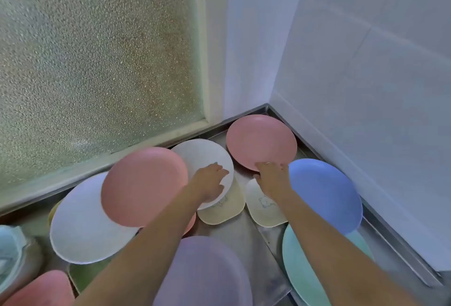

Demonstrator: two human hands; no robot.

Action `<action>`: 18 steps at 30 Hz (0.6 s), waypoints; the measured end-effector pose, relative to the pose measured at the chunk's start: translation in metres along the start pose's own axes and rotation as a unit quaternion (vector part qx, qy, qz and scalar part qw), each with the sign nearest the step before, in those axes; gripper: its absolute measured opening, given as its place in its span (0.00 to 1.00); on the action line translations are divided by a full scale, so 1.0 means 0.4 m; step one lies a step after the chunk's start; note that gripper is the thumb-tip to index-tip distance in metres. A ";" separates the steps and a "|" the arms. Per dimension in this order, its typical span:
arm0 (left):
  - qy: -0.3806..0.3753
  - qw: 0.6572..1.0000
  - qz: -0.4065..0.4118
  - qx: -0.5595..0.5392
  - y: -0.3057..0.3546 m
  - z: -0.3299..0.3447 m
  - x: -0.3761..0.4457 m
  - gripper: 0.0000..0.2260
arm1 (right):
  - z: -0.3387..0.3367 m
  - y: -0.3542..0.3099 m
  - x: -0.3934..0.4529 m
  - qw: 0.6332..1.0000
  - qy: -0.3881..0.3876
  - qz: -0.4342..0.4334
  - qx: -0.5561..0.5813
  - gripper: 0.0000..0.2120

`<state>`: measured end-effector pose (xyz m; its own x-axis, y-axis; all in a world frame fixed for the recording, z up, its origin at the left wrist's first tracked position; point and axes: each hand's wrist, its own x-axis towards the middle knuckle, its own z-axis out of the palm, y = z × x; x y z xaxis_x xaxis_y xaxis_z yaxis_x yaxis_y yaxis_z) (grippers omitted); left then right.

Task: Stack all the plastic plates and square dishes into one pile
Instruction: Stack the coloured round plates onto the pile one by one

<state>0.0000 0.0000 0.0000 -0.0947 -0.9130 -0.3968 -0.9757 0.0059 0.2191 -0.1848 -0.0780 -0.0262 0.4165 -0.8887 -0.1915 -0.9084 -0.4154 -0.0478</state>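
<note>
- Pastel plastic, matte, spread loose over a steel counter point(246, 235) in a wall corner; no single pile formed yet, so judged an early gathering step.
- Left hand point(210, 182): fingers and thumb curled over the near edge of a white plate point(200, 159), grasping it; that plate overlapping a cream dish point(223, 210) just under the palm.
- Right hand point(271, 176): fingers laid on the near rim of a far pink plate point(261, 142), thumb below the rim; grasp likely, though underside contact hidden.
- Left of the left hand: a near pink plate point(144, 186), blurred, lying over a big white plate point(83, 222).
- Just below the right wrist: a second cream dish point(264, 210) with a faint bear print.
- Right of the right hand: a blue plate point(324, 193), partly overlapping a mint plate point(302, 264) nearer the body.
- Between the forearms, close to the body: a lilac plate point(207, 271).
- Near the left elbow: a green dish point(85, 274) and a pink dish point(41, 288), both partly covered or cropped.
- Contents: every visible plate and dish bare, nothing held in any.
- Next move, as judged: lifting one gripped plate clear and setting it centred on the other; larger round plates better low, square dishes on top, to keep the pile from sliding.
- Risk, as judged: smooth shallow rims, prone to slip if pinched lightly.
</note>
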 end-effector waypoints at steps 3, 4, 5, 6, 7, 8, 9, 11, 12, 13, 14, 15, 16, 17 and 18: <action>-0.030 0.999 -0.026 0.004 -0.007 0.018 0.003 0.24 | 0.010 -0.016 0.039 0.998 -0.008 -0.031 -0.060 0.10; -0.033 0.999 -0.035 0.000 -0.012 0.027 0.002 0.24 | 0.009 -0.025 0.046 0.996 -0.018 -0.039 -0.079 0.09; -0.040 0.998 -0.042 -0.004 -0.015 0.032 0.001 0.24 | 0.012 -0.034 0.055 0.994 -0.024 -0.046 -0.092 0.09; -0.043 0.998 -0.047 -0.006 -0.016 0.038 0.001 0.24 | 0.018 -0.041 0.061 0.993 -0.020 -0.054 -0.101 0.10; -0.042 0.998 -0.053 -0.008 -0.018 0.040 0.001 0.24 | 0.021 -0.047 0.068 0.992 -0.011 -0.060 -0.106 0.11; -0.038 0.997 -0.059 -0.010 -0.020 0.041 0.003 0.23 | 0.023 -0.051 0.074 0.993 0.002 -0.063 -0.101 0.12; -0.040 0.997 -0.064 -0.014 -0.021 0.046 0.004 0.23 | 0.026 -0.055 0.080 0.993 0.007 -0.064 -0.104 0.12; -0.046 0.996 -0.072 -0.026 -0.021 0.052 0.008 0.23 | 0.034 -0.060 0.089 0.992 0.005 -0.071 -0.105 0.12; -0.053 0.995 -0.077 -0.034 -0.018 0.052 0.009 0.24 | 0.041 -0.059 0.093 0.991 0.003 -0.075 -0.106 0.13; -0.060 0.994 -0.083 -0.045 -0.017 0.055 0.011 0.24 | 0.045 -0.057 0.098 0.992 0.000 -0.077 -0.104 0.13; -0.065 0.993 -0.087 -0.056 -0.018 0.057 0.014 0.24 | 0.048 -0.053 0.103 0.992 0.000 -0.080 -0.095 0.14; -0.067 0.992 -0.088 -0.064 -0.016 0.058 0.015 0.24 | 0.050 -0.048 0.107 0.993 0.001 -0.083 -0.081 0.14; -0.070 0.991 -0.086 -0.068 -0.015 0.057 0.014 0.24 | 0.053 -0.043 0.109 0.995 0.005 -0.082 -0.064 0.14; -0.072 0.991 -0.084 -0.070 -0.014 0.057 0.014 0.24 | 0.054 -0.040 0.109 0.995 0.013 -0.082 -0.054 0.15; -0.073 0.991 -0.082 -0.072 -0.015 0.057 0.014 0.24 | 0.055 -0.036 0.106 0.995 0.027 -0.078 -0.048 0.15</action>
<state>0.0007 0.0043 -0.0240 0.0262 -0.8284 -0.5595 -0.9431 -0.2061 0.2610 -0.1548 -0.1052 -0.0552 0.5557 -0.8201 -0.1363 -0.8260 -0.5633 0.0215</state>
